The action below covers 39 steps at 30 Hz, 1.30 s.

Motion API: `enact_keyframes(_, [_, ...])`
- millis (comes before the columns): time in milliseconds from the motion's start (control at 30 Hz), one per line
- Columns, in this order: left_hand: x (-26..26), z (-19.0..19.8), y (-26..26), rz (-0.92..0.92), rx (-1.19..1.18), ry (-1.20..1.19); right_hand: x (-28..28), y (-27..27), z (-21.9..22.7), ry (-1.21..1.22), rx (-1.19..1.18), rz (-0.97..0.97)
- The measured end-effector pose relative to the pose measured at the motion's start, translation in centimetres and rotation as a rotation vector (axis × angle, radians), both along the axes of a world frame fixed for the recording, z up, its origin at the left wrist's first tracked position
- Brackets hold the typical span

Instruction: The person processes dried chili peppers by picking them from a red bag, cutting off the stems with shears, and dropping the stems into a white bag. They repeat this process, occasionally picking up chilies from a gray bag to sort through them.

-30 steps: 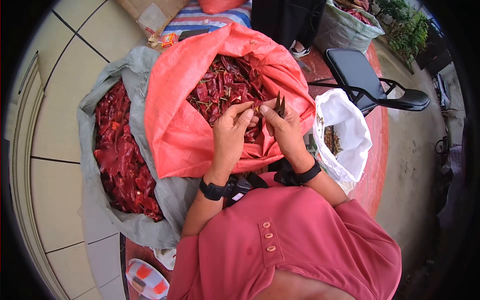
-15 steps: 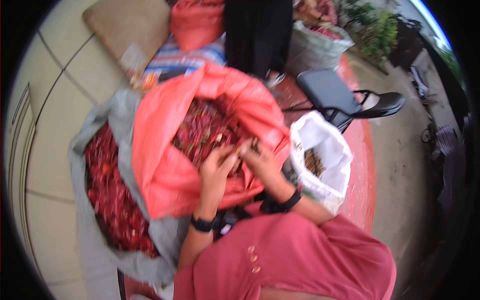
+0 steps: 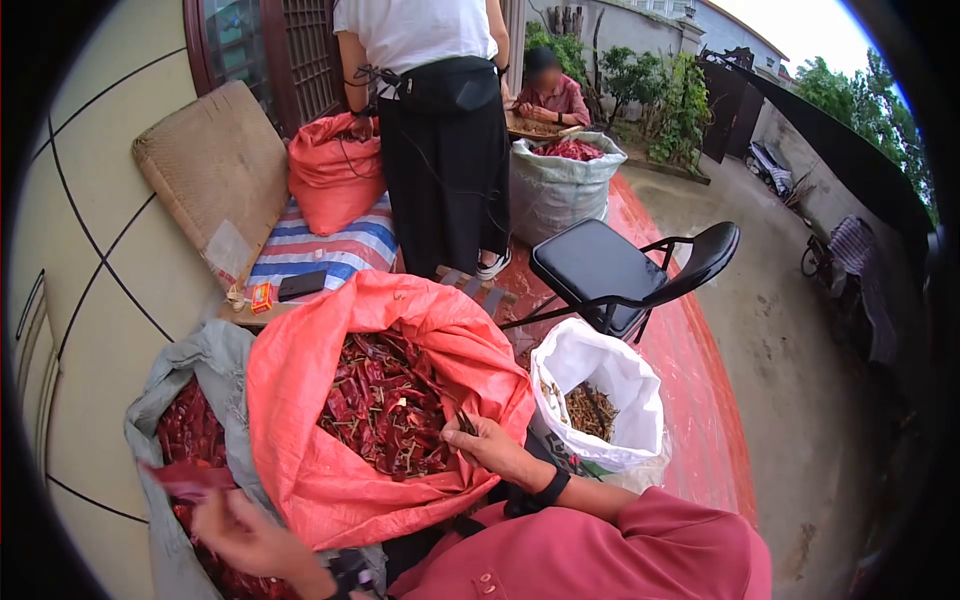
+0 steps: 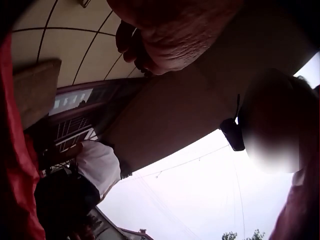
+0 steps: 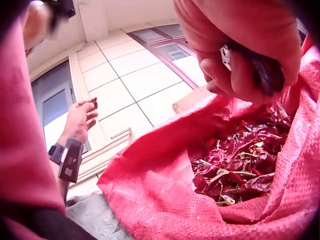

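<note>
My left hand (image 3: 250, 535), blurred by motion, is over the grey sack (image 3: 225, 365) of dried red chillies at lower left. A dried chilli (image 3: 192, 480) is at its fingertips; in the right wrist view a small dark piece shows between the raised left hand's (image 5: 80, 117) fingertips. My right hand (image 3: 492, 450) grips small dark scissors (image 3: 466, 424), points up, at the right inner edge of the red sack (image 3: 290, 360). Inside that sack lie dried chillies (image 3: 375, 400) with stems. The right wrist view shows fingers curled round the scissors' dark handles (image 5: 267, 75).
A white sack (image 3: 630, 400) of cut stems (image 3: 590, 412) stands right of the red sack. Behind it is a black folding chair (image 3: 590, 265). A standing person (image 3: 440, 130) and a seated person (image 3: 552, 95) are farther back, near a pale chilli sack (image 3: 565, 190).
My hands, together over the red sack before, have parted. The left moved down-left to the grey sack with a chilli; the right stayed with the scissors. The head view tilted up.
</note>
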<state>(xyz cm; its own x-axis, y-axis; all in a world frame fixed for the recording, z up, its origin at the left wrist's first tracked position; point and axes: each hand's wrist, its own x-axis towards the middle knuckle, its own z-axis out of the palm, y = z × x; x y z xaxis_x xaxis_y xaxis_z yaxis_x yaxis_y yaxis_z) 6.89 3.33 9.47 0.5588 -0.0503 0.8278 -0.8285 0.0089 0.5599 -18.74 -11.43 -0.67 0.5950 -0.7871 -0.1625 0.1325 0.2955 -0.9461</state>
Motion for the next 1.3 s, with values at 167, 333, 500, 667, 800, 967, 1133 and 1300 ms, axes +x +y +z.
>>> enact_keyframes(167, [2.6,2.4,1.5,0.129,0.234,0.388,0.8,-0.2,-1.9,0.105,-0.110,-0.010])
enact_keyframes(333, [-6.0,-2.0,-3.4,-0.460,0.499,0.039,1.4,0.1,-4.1,0.257,-0.336,0.072])
enact_keyframes(500, [-5.2,-12.5,-8.3,-0.349,1.005,-0.229,1.2,0.9,-0.4,0.164,-0.230,0.066])
enact_keyframes(667, [-4.9,-14.2,-8.1,-0.362,1.117,-0.224,0.9,0.6,-2.7,0.224,-0.217,0.134])
enact_keyframes(800, [-4.6,-15.3,-8.3,-0.296,0.914,-0.141,1.2,0.8,-2.4,0.323,-0.426,0.177])
enact_keyframes(967, [-4.0,-14.3,-8.4,-0.404,0.944,-0.039,1.4,0.9,-3.8,0.305,-0.530,0.174])
enact_keyframes(1133, [-4.1,-11.3,-8.6,-0.528,0.644,0.357,1.7,1.2,-2.6,0.226,-0.483,0.106])
enact_keyframes(1300, [-5.4,-9.4,-8.0,-0.992,0.182,0.880,2.0,1.3,-1.2,0.116,-0.263,0.054])
